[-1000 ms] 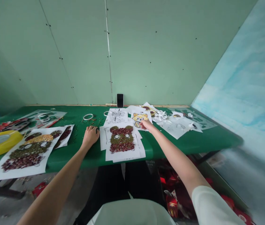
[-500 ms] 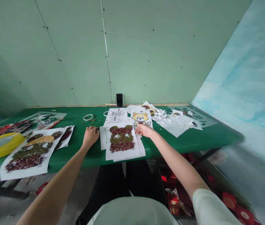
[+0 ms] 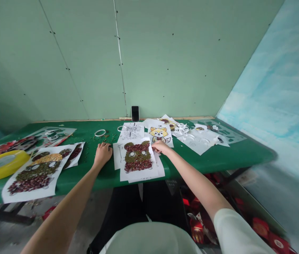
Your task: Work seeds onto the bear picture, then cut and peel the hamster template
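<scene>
A sheet with a bean-and-seed animal picture (image 3: 138,157) lies in front of me on a small stack of papers, its bands dark red and green. My right hand (image 3: 160,146) is at the sheet's upper right edge, fingers pinched together on the paper; the fingertips are partly hidden. Just beyond that hand lies a drawing of a yellow fox (image 3: 160,133). My left hand (image 3: 103,153) rests on the green table left of the stack, fingers loosely extended and holding nothing. Scattered seeds and a white ring (image 3: 100,133) lie beyond it.
On the left are a yellow tape roll (image 3: 3,164) and another bean picture (image 3: 36,174) overhanging the front edge. A phone (image 3: 135,113) leans against the green wall. Papers and white strips (image 3: 182,129) lie at the right. Red boxes (image 3: 197,227) sit below the table.
My right hand has shifted slightly left against the sheet's edge. The left hand stays where it was. The whole view has moved very slightly.
</scene>
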Demonstrator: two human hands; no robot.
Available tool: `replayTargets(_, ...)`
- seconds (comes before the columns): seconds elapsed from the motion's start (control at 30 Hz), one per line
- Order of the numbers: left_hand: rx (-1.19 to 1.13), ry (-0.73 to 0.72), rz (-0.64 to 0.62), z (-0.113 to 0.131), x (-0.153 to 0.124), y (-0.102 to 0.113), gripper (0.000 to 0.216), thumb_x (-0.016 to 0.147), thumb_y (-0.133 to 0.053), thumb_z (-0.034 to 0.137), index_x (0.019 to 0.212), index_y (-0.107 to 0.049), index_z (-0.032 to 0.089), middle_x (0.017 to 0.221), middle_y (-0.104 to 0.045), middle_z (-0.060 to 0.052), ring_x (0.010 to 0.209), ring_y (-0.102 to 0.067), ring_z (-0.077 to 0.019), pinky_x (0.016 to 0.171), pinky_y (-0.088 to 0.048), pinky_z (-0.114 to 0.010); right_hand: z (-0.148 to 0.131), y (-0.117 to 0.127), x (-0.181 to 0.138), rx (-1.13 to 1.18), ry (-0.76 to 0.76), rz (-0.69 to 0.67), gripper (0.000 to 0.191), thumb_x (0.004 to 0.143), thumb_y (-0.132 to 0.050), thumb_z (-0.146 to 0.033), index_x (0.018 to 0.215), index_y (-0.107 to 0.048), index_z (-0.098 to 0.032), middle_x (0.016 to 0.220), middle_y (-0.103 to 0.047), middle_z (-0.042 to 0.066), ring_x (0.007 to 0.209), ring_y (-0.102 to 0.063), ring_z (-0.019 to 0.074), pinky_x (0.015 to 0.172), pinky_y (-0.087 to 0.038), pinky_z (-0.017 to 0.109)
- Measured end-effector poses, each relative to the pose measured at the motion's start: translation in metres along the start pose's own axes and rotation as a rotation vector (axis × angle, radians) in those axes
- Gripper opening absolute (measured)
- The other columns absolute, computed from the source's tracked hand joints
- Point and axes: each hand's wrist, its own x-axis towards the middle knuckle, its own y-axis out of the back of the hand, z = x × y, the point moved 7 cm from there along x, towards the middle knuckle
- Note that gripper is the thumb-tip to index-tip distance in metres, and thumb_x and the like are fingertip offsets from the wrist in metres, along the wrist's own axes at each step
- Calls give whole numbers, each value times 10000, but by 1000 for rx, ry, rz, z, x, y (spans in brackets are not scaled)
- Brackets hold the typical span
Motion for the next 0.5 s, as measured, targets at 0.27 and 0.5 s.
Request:
replayTargets(0.27, 6, -1, -4, 0, 0, -1, 436, 969, -465, 244, 1214, -805, 123, 1269, -738, -208, 1235, -592, -409, 1119, -514, -535, -1, 3, 5, -156, 98, 47, 293, 952, -718, -155, 669, -647, -187, 563, -652, 27, 442, -504, 99, 404, -346, 184)
replayTargets(0.5, -30, 12, -17, -3, 1, -4, 451, 941, -493, 274, 1235, -809, 142, 1290, -737, -215, 1274, -578, -420, 1131, -507, -565, -2, 7, 5, -214, 148, 123, 200, 893, -730, -124, 699, -752, -170, 556, -670, 18, 461, -532, 103, 458, -374, 189)
